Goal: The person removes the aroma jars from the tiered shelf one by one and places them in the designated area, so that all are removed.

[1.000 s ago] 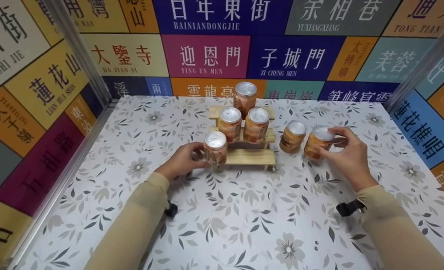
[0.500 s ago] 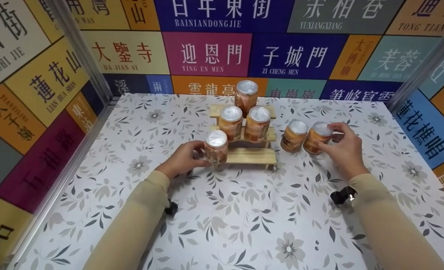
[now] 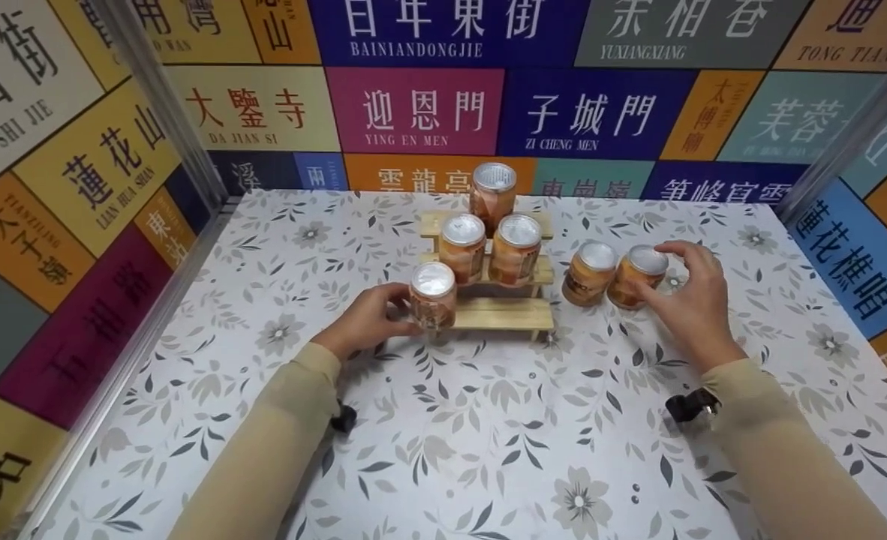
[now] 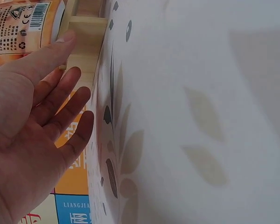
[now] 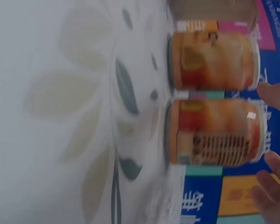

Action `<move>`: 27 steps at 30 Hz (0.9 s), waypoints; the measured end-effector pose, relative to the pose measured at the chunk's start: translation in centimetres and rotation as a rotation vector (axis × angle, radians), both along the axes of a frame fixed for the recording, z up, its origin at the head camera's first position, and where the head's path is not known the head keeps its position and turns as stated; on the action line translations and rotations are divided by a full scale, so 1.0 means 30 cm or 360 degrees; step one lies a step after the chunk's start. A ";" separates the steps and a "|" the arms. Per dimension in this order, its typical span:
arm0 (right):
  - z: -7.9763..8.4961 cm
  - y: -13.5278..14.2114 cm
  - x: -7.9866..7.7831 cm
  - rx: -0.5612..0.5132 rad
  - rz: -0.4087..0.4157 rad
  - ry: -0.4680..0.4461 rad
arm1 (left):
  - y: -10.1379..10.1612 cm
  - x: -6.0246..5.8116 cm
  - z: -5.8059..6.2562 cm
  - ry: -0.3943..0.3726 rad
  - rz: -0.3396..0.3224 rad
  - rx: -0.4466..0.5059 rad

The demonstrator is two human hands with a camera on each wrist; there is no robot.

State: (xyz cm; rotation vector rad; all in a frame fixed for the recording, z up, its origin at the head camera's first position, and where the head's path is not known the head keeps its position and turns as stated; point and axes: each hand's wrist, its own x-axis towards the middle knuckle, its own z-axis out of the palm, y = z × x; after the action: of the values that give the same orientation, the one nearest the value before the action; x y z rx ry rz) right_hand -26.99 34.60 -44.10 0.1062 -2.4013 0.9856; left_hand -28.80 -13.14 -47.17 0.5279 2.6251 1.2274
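Observation:
In the head view, a small wooden tiered stand (image 3: 500, 315) bears several orange cans with silver lids. My left hand (image 3: 368, 319) is at the left end of its lowest step, with thumb and fingers about a can (image 3: 433, 300) there. The left wrist view has the thumb against that can (image 4: 23, 30), the other fingers loosely spread below it; the index finger is partly hidden. To the right of the stand, two cans stand upright on the table. My right hand (image 3: 695, 304) is beside the right one (image 3: 635, 281), its fingers spread and loosened from the can (image 5: 214, 133).
Two cans (image 3: 462, 251) (image 3: 516, 251) stand on the middle step and one (image 3: 493, 196) on the top step. Another can (image 3: 588, 277) is close beside the right-hand one. Sign-patterned walls (image 3: 413, 109) enclose the floral-covered table (image 3: 503, 450) at the back and sides.
My right hand has brought its can back and slightly left, close to the neighbouring can, and its fingers have since spread away from it. My left hand has stayed at its can.

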 end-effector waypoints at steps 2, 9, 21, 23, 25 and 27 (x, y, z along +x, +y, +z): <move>0.005 -0.038 0.017 0.0018 0.0049 0.0151 | -0.001 0.002 0.000 -0.0009 0.0014 0.0000; 0.037 -0.201 0.086 0.0026 0.0300 0.0331 | 0.001 0.004 0.000 -0.0009 0.0004 0.0004; 0.059 -0.447 0.153 -0.0031 0.0659 0.0279 | 0.004 0.005 0.004 -0.0018 0.0014 -0.0003; 0.057 -0.485 0.155 -0.0017 0.0717 0.0222 | 0.005 0.004 0.003 -0.0028 0.0021 -0.0003; 0.054 -0.520 0.155 0.0019 0.0759 0.0157 | 0.005 0.003 0.001 -0.0040 0.0025 -0.0001; 0.051 -0.556 0.154 0.0040 0.0797 0.0097 | 0.005 0.003 0.000 -0.0049 0.0030 0.0001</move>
State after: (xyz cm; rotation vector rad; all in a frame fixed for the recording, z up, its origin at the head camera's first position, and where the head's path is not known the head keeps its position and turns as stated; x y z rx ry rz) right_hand -22.37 17.91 -42.55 0.7650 -2.3785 1.1432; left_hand -28.70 -13.00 -47.16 0.4820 2.6101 1.2318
